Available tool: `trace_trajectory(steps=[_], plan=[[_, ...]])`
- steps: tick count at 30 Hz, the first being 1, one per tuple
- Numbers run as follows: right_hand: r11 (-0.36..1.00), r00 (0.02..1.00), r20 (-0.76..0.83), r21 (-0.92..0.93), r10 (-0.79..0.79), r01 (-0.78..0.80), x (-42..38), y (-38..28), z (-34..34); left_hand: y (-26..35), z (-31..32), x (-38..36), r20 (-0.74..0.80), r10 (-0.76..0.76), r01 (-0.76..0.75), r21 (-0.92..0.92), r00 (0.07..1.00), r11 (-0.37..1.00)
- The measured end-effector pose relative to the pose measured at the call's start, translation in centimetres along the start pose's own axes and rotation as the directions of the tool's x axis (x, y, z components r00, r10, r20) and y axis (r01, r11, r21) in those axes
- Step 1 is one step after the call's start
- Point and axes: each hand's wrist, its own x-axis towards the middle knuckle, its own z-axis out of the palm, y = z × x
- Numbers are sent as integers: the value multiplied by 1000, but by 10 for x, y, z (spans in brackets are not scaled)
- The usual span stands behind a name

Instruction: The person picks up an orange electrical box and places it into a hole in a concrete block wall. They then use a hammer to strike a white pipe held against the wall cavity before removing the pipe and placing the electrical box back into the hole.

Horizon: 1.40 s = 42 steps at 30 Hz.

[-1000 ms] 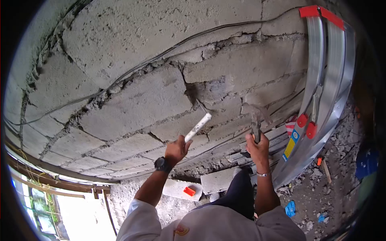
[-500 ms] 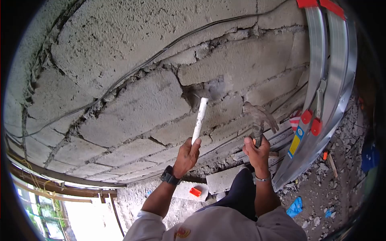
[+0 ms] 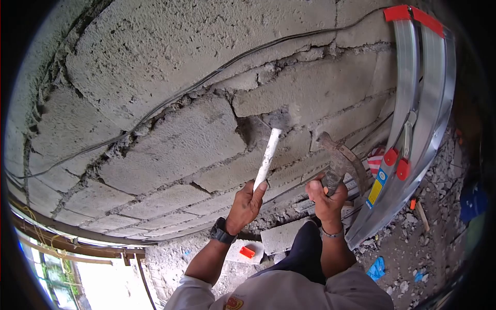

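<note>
My left hand (image 3: 247,206) is wrapped around the lower end of a white, pipe-like rod (image 3: 267,159) with dark specks. The rod slants up to the right, its top overlapping the broken-out hollow (image 3: 257,129) in the block wall (image 3: 175,142). My right hand (image 3: 329,202) grips a claw hammer (image 3: 341,163) by its dark handle, close below the head. The hammer is to the right of the rod and apart from it, its head raised in front of the lower wall courses. A watch is on my left wrist and a band on my right.
A black cable (image 3: 217,71) runs across the upper wall. At the right leans a folded aluminium ladder (image 3: 408,67) with red end caps. Rubble (image 3: 408,243) covers the ground there, with blue plastic (image 3: 376,268). An orange box (image 3: 247,252) sits on a block near my legs.
The white rod has shifted right, with its top now farther right in the hollow. The hammer head has turned and dropped a little, and my right hand is slightly lower. The camera view has shifted slightly.
</note>
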Motion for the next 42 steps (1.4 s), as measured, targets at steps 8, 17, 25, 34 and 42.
trace_trajectory(steps=[8, 17, 25, 34, 42], plan=[[1000, 999, 42, 5, 14, -15, 1, 13, -1, -3, -1, 13, -29, 60, -53, 199, 998, 979], [941, 973, 51, 244, 227, -232, 24, 68, 27, 19, 21, 9, -38, 22, -12, 230, 999, 973], [831, 988, -75, 552, 136, -73, 34, 41, -6, 40, 39, 7, -34, -121, 124, 87, 992, 989], [946, 969, 77, 210, 237, -248, 28, 71, -16, 21, 40, 10, -166, 94, -16, 417, 982, 909], [806, 958, -160, 583, 238, -103, 22, 45, -27, 1, 17, -12, -72, -124, 138, 249, 990, 959]])
